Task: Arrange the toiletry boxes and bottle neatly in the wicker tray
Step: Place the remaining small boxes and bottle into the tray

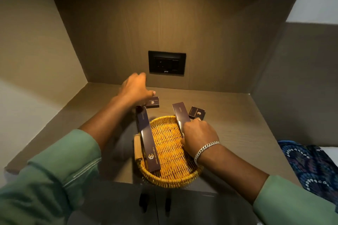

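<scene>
We note a grey-brown wood-grain surface (228, 115) set inside a recessed niche, bounded by panels at the back and on both sides. On it rests an oval wicker tray (172, 179) near the front edge, with a wooden handle on its left side. Behind the tray, two small dark boxes lie directly on the surface: one small box (152, 102) to the back left, the other small box (196, 113) to the back right, tilted. The two are apart from each other. We cannot tell whether the right box touches the tray rim.
</scene>
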Available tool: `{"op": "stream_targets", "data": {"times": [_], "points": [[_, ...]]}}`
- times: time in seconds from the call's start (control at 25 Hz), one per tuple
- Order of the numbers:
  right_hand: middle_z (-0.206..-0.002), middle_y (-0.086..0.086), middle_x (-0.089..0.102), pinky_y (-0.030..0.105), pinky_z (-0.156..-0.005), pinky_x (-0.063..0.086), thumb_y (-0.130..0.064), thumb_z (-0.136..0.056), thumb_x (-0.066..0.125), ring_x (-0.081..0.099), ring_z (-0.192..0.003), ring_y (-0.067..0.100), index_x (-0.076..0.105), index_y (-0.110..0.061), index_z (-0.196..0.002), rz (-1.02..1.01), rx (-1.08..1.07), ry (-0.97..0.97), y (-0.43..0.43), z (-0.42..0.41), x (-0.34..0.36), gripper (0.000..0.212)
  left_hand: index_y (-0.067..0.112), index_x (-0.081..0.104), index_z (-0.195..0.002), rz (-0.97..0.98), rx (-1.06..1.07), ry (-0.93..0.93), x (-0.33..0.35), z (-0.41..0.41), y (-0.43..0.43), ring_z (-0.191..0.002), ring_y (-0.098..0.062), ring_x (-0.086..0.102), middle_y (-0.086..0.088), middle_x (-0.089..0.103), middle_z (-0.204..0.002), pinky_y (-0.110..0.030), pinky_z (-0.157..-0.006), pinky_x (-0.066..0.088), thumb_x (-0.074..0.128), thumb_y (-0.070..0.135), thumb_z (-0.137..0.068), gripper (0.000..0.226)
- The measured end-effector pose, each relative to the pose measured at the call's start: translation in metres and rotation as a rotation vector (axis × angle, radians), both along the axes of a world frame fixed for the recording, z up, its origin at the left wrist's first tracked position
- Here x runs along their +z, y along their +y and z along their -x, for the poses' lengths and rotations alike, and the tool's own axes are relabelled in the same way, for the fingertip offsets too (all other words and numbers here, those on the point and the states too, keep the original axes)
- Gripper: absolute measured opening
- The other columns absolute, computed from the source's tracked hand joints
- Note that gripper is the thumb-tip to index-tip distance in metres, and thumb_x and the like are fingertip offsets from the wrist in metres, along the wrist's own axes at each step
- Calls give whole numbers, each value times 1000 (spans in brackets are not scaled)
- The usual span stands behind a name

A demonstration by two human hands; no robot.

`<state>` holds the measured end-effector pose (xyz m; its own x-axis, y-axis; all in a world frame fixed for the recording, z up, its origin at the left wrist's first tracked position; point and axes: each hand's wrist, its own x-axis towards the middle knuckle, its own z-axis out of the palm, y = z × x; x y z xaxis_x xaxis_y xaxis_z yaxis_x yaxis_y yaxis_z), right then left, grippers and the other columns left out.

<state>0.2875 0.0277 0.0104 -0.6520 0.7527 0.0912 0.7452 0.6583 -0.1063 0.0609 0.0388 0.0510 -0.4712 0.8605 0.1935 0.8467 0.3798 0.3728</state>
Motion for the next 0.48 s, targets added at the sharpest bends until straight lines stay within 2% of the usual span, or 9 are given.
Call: {"op": "stream_targets", "data": {"times": [0.08, 0.16, 0.28, 0.36, 0.48], "points": [[-98, 13, 68, 38, -77, 53, -25, -89, 62, 63, -91, 28, 66, -7, -103, 2, -17, 15, -5, 0, -1, 23, 14, 51, -128, 4, -145, -21, 1, 4, 23, -115, -30, 54, -13, 55, -131, -42, -90, 50, 75, 34, -79, 58], [-98, 13, 69, 39, -81, 52, -23, -90, 59, 65, -92, 28, 67, -8, -97, 23, -46, 27, -9, -1, -3, 18, 13, 49, -133, 141, -224, -65, -9, 7, 45, -120, -31, 53, -15, 53, -136, -42, -95, 49, 75, 29, -79, 62], [-95, 11, 71, 35, -69, 51, -24, -92, 57, 66, -84, 25, 67, -9, -95, 45, -99, 26, -14, -1, -8, 18, 14, 48, -134, 377, -241, -94, -29, 15, 68, -117, -32, 55, -14, 54, -135, -41, -95, 51, 79, 23, -76, 67], [-96, 11, 70, 36, -71, 54, -24, -93, 57, 67, -85, 25, 66, -9, -100, 48, -124, 29, -17, -1, -13, 20, 13, 54, -129, 501, -266, -23, -37, 18, 77, -112, -32, 57, -14, 56, -130, -40, -92, 52, 84, 24, -70, 67], [-106, 14, 67, 40, -75, 57, -21, -93, 56, 66, -89, 27, 61, -7, -114, 50, -160, 68, -21, -1, -19, 26, 12, 62, -114, 530, -308, 57, -48, 20, 84, -103, -30, 60, -14, 60, -122, -40, -89, 54, 87, 21, -65, 55]]}}
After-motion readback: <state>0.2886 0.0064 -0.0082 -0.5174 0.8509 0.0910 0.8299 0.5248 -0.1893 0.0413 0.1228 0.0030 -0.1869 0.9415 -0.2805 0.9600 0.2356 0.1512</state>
